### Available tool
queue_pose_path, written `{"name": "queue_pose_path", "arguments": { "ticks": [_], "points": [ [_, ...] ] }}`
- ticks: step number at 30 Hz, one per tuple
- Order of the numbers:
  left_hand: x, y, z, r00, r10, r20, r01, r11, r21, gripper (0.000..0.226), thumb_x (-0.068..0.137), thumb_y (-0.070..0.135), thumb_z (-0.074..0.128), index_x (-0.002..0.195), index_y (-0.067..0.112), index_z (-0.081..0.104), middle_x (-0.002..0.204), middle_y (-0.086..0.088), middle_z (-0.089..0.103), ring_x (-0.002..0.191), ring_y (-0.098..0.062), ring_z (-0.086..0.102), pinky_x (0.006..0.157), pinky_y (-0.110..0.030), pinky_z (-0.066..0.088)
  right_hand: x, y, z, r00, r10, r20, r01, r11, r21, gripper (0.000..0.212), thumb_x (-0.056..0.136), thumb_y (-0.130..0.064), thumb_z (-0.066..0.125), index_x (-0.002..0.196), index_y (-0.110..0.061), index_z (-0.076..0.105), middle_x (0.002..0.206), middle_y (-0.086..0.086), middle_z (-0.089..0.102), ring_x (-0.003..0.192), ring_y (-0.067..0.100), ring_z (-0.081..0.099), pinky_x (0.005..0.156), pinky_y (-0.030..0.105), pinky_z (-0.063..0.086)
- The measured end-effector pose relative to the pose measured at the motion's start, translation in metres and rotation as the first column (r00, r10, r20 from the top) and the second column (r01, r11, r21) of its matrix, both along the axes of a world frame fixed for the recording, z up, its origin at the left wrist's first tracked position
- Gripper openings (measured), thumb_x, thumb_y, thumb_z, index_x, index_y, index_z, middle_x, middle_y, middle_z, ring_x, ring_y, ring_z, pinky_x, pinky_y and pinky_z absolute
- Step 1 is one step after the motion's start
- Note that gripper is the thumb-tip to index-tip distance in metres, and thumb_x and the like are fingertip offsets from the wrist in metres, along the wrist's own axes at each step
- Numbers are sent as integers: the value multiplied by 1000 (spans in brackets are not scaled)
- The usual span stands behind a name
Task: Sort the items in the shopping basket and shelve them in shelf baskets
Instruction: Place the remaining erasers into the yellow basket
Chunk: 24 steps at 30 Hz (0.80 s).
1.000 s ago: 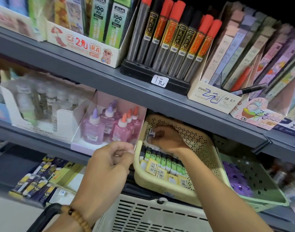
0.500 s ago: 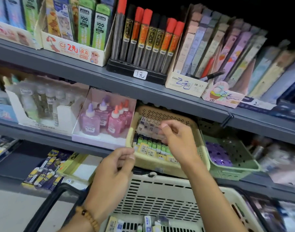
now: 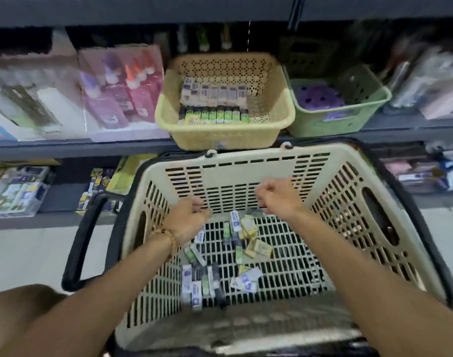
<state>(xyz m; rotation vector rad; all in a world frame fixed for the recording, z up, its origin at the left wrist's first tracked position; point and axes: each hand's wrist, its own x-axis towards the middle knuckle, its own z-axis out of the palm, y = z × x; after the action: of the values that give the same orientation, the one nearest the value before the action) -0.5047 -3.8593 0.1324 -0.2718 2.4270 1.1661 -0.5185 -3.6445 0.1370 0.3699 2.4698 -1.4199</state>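
Reaching into the shopping basket [image 3: 354,176], both hands curled with nothing visibly gripped: left hand [image 3: 188,219] over the small boxes [image 3: 242,249], right hand [image 3: 278,195] just beyond. Best to gather 1 kind per grab, then lay them flush beside the 2 rows in the yellow shelf basket [image 3: 276,117].

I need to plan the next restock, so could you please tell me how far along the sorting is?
Done: two neat rows of small packs already stand in the tan perforated shelf basket. In hand: nothing visible; the left hand and right hand reach into the cream slotted shopping basket. Left: the scattered green, white and yellow packs on its floor.
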Motion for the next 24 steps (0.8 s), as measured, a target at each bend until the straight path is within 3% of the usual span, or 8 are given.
{"name": "queue_pose_path", "arguments": {
  "ticks": [3, 7, 10, 13, 16, 20, 22, 24],
  "points": [
    [-9, 6, -30, 975, -193, 105, 214, 945, -247, 52, 92, 36, 60, 138, 18, 42, 137, -8, 51, 114, -24, 56, 94, -29, 44, 4, -1, -35, 954, 239, 183, -264, 956, 127, 16, 95, -21, 59, 94, -8, 68, 105, 8, 69, 101, 22, 64, 94, 39, 50],
    [-9, 11, -81, 888, -341, 307, 449, 786, -425, 73, 90, 45, 57, 149, 18, 21, 150, -16, 31, 137, -34, 29, 111, -42, 33, 4, -4, -66, 913, 286, 290, -361, 897, 255, 53, 89, -42, 64, 132, -14, 50, 137, 10, 45, 121, 28, 53, 102, 37, 45],
    [1, 13, -105, 907, -335, 256, 422, 709, -565, 68, 90, 39, 55, 144, 14, 23, 151, -17, 25, 142, -37, 9, 113, -48, 24, 6, -15, -84, 896, 308, 321, -422, 818, 392, 76, 79, -60, 66, 137, -19, 39, 137, 10, 32, 122, 30, 47, 93, 39, 48],
    [10, 18, -113, 916, -389, 102, 339, 610, -716, 60, 87, 16, 58, 141, 14, 31, 145, -16, 32, 136, -38, 25, 112, -45, 29, 8, -23, -97, 913, 322, 250, -407, 761, 505, 79, 74, -63, 69, 129, -19, 35, 130, 11, 30, 113, 29, 48, 71, 35, 49],
    [17, 25, -116, 922, -385, 22, 292, 660, -692, 57, 82, -3, 52, 134, 18, 42, 138, -12, 36, 130, -36, 33, 107, -43, 38, 11, -17, -106, 900, 406, 162, -418, 692, 588, 68, 79, -56, 70, 124, -21, 32, 124, 10, 34, 102, 25, 51, 60, 31, 44],
    [9, 19, -110, 971, -226, -80, 160, 860, -484, 44, 87, 14, 58, 130, 23, 49, 135, -7, 39, 124, -26, 40, 105, -35, 43, 10, 0, -112, 880, 464, 105, -429, 679, 595, 55, 88, -43, 62, 131, -25, 34, 127, 9, 39, 116, 28, 46, 75, 35, 48],
    [0, 24, -106, 985, -119, -124, 75, 947, -313, 42, 86, 21, 63, 125, 25, 51, 129, -3, 44, 104, -14, 55, 87, -24, 51, 10, 3, -114, 867, 482, 123, -455, 667, 590, 62, 85, -52, 63, 132, -23, 35, 128, 8, 41, 119, 28, 43, 84, 39, 48],
    [-5, 35, -105, 990, -85, -110, 69, 988, -135, 42, 86, 21, 62, 125, 30, 49, 122, 2, 50, 86, -7, 59, 65, -15, 48, 13, 1, -115, 843, 521, 134, -485, 627, 610, 69, 84, -58, 62, 135, -23, 34, 130, 7, 44, 119, 28, 42, 88, 40, 47]
  ]
}}
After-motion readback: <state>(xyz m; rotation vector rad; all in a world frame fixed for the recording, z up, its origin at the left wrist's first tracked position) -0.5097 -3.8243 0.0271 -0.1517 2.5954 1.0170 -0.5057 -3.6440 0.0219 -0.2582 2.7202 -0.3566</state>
